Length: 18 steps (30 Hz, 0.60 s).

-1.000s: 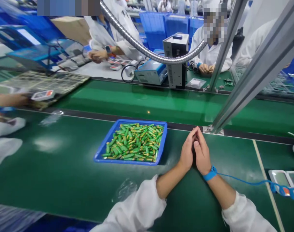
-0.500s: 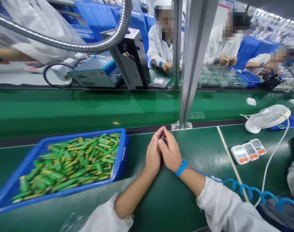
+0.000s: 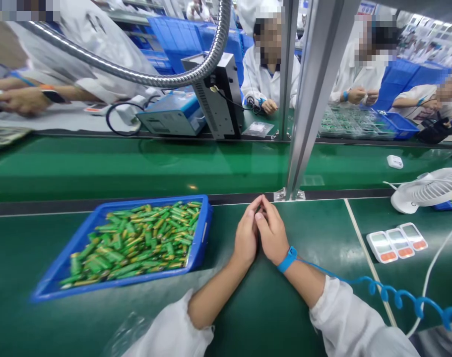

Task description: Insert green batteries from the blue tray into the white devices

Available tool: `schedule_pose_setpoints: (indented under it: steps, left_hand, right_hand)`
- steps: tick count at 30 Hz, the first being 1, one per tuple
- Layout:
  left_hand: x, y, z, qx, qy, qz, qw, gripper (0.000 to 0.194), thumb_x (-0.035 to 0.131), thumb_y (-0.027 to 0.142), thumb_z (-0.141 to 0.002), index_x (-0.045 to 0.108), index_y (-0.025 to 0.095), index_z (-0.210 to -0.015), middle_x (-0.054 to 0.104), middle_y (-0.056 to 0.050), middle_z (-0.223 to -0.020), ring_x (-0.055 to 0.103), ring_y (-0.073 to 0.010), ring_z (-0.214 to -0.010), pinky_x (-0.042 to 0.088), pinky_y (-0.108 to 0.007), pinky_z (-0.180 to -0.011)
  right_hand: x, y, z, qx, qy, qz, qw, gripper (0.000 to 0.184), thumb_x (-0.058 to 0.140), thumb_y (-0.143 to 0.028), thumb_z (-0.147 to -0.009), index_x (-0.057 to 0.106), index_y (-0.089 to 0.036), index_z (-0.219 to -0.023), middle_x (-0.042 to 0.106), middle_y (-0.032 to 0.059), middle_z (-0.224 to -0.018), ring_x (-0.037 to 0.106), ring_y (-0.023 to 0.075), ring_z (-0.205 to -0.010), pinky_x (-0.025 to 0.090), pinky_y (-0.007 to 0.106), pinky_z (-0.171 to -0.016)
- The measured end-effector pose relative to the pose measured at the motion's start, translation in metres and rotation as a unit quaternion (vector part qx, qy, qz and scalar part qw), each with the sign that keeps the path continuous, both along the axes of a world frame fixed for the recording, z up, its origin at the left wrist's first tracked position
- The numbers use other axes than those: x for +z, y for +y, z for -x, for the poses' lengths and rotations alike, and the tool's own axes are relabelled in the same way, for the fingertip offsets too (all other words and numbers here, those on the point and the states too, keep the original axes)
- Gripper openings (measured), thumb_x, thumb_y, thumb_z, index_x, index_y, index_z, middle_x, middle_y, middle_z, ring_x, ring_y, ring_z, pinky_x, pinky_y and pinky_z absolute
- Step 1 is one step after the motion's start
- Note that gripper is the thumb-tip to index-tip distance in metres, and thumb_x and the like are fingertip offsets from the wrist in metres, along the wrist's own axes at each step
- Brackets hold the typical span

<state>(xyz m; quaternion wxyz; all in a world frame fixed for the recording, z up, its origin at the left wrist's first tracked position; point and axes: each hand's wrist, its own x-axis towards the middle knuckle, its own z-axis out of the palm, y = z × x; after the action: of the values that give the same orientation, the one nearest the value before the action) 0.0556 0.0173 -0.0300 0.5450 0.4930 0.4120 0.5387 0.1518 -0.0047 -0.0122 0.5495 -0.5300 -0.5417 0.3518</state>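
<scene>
My left hand and my right hand rest on the green work table, fingertips meeting in a peak. The fingers of both are stretched out, palms facing each other, and I see nothing held; the space between the palms is partly hidden. A blue wrist strap with a coiled blue cord circles my right wrist. Left of my hands, apart from them, stands a blue tray heaped with small green and yellow cylindrical pieces, which look like wrapped battery cells.
A metal post rises just beyond my hands. On the right are a white fan and a white three-part case with orange patches. Clear plastic film lies at front left. Across the green strip, co-workers sit near a box-shaped device.
The view has swung left, so everything sits further right in the picture. My hands keep the same joined pose. At far left, a co-worker's hands have come into view.
</scene>
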Motion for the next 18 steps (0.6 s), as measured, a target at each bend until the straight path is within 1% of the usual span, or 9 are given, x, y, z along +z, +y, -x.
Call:
schedule_pose_setpoints:
  steps: [5,11,15,18]
  left_hand:
    - [0.0037,-0.0003,-0.0002,0.005,0.005,0.01,1.0,0.059,0.043,0.06,-0.116,0.067,0.024,-0.157,0.06,-0.01,-0.17,0.06,-0.0312,-0.156,0.044,-0.053,-0.135]
    - [0.0054,-0.0001,-0.001,0.016,-0.02,0.026,0.999,0.057,0.054,0.06,-0.111,0.071,0.024,-0.151,0.063,-0.01,-0.166,0.062,-0.0323,-0.154,0.042,-0.054,-0.136]
    - [0.0043,0.0005,-0.0013,0.016,-0.018,0.024,0.999,0.056,0.052,0.06,-0.112,0.071,0.024,-0.151,0.063,-0.011,-0.166,0.062,-0.0322,-0.153,0.045,-0.054,-0.134]
    - [0.003,0.0012,-0.001,0.017,-0.018,0.028,0.999,0.056,0.052,0.06,-0.112,0.071,0.024,-0.15,0.063,-0.011,-0.166,0.062,-0.0322,-0.152,0.044,-0.054,-0.134]
  right_hand:
    - [0.0027,0.0001,0.0008,-0.007,0.003,-0.001,1.0,0.058,0.054,-0.04,-0.114,0.054,-0.025,-0.17,0.061,0.0116,-0.167,0.058,0.0276,-0.155,0.046,0.049,-0.134]
    - [0.0047,0.0,0.0024,-0.022,0.024,-0.006,0.999,0.055,0.058,-0.041,-0.112,0.06,-0.028,-0.165,0.065,0.011,-0.163,0.062,0.0277,-0.15,0.048,0.05,-0.132]
    - [0.0035,0.0006,0.0029,-0.025,0.031,-0.005,0.999,0.055,0.058,-0.041,-0.111,0.061,-0.028,-0.165,0.066,0.0117,-0.162,0.063,0.0285,-0.149,0.049,0.051,-0.131]
    - [0.0029,0.0009,0.0033,-0.027,0.036,-0.006,0.999,0.055,0.059,-0.041,-0.111,0.061,-0.028,-0.164,0.066,0.0118,-0.161,0.063,0.0287,-0.148,0.049,0.051,-0.131]
